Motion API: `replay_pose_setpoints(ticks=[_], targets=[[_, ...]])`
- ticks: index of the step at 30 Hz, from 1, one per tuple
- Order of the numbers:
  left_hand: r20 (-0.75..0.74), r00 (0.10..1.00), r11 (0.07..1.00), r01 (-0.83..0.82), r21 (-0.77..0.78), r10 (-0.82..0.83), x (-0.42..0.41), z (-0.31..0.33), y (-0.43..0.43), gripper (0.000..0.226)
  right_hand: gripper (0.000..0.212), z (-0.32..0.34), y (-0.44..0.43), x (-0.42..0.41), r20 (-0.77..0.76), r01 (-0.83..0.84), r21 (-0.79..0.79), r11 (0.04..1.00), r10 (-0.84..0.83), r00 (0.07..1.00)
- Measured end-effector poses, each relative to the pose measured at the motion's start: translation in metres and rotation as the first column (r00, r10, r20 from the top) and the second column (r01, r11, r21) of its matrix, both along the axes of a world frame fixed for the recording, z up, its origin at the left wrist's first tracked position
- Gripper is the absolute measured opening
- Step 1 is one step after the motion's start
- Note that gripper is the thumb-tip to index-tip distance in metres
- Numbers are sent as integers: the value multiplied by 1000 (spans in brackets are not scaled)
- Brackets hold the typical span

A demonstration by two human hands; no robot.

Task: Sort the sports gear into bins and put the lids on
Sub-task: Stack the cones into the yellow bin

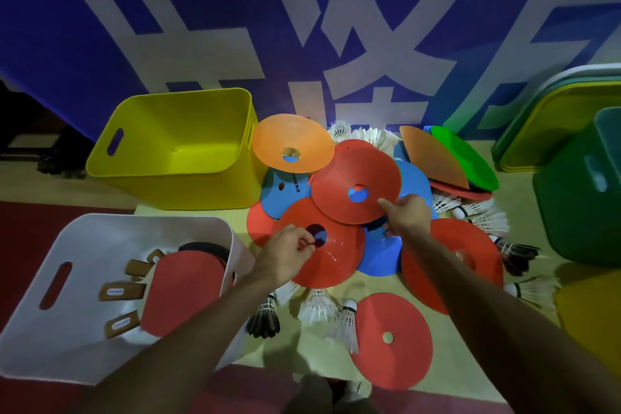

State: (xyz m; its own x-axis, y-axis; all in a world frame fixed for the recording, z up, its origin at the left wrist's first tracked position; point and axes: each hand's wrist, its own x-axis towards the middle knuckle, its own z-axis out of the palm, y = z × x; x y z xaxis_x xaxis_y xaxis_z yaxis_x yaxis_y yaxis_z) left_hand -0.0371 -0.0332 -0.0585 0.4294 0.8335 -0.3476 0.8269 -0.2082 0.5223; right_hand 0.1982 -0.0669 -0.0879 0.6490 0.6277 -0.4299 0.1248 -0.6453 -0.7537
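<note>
The left hand (289,254) is pinching the hole rim of a red disc (336,262) in the pile on the floor (302,346). The right hand (408,213) is clamping a second red disc (339,191), thumb on top, fingers curling underneath, mostly hidden. Shuttlecocks (317,307) are poking out from under the pile. The green bin (578,212) is running off the right edge. A blue banner (201,10) is hanging behind in dim light.

The green bin (571,218) and the stacked lids (544,111) run off the right edge. Blue cones (379,255) lie mostly buried under red cones (356,171).
</note>
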Motion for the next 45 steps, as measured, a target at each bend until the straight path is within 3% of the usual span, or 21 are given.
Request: replay_pose_setpoints(ticks=[3,6,9,12,17,20,23,32,37,40,45], targets=[[-51,997,995,69,71,-66,8,-10,-6,28,42,-7,-2,10,26,35,-58,998,-33,999],[-85,995,994,59,87,-52,14,-20,-10,31,40,-2,-10,19,160,28,-105,994,-11,987],[-109,994,987,31,160,-14,17,-26,-13,28,30,5,-18,29,267,33,-80,996,-10,964],[-79,997,979,38,198,-23,20,-23,-15,27,37,1,-27,38,242,80,-2,997,-77,967],[27,998,982,42,185,-48,30,-8,-12,26,19,15,-35,46,125,198,203,959,-226,966],[73,994,979,66,193,-81,33,9,-7,24,13,30,-37,49,-147,337,321,885,-305,941],[71,992,970,82,230,-101,30,30,0,24,14,49,-36,50,-304,383,364,849,-281,910],[79,994,940,44,339,-75,0,100,19,19,11,92,-11,30,-424,368,471,802,-161,892],[130,991,914,-35,405,-20,-20,131,36,16,27,113,13,7,-514,384,489,783,-96,852],[170,985,895,-100,434,27,-35,147,51,15,26,122,31,-7,-599,409,473,780,-56,799],[192,976,858,-188,477,107,-74,162,81,17,20,131,63,-41,-617,355,490,796,29,786]])
